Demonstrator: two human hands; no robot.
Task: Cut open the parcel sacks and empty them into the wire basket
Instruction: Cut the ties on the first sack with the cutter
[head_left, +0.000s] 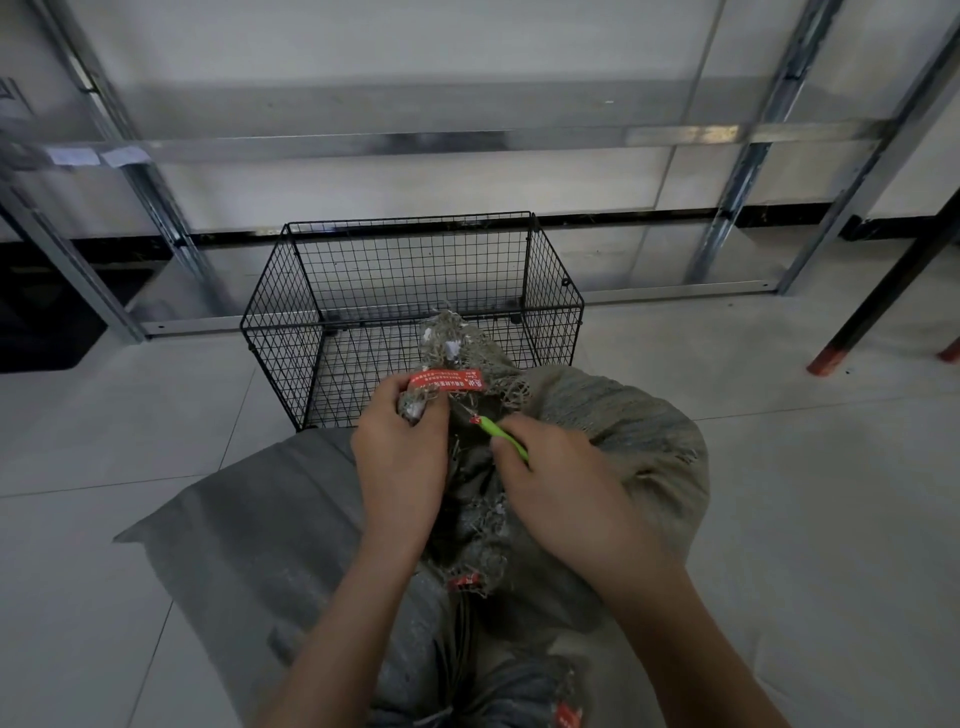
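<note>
Woven grey sack (628, 431) sits centre frame, below the wire basket (291, 291); my left hand (400, 457) grips its tied neck, my right hand (561, 493) holds the green cutter (506, 439). Its blade points toward my left hand; a slip could nick it.

A metal rack (415, 141) stands against a white wall (415, 47), with paper labels (122, 155) on its rail at left. Pale floor tiles (779, 467) lie below. A black leg (888, 291) with a red foot slants at right; a dark shape (47, 322) sits far left
</note>
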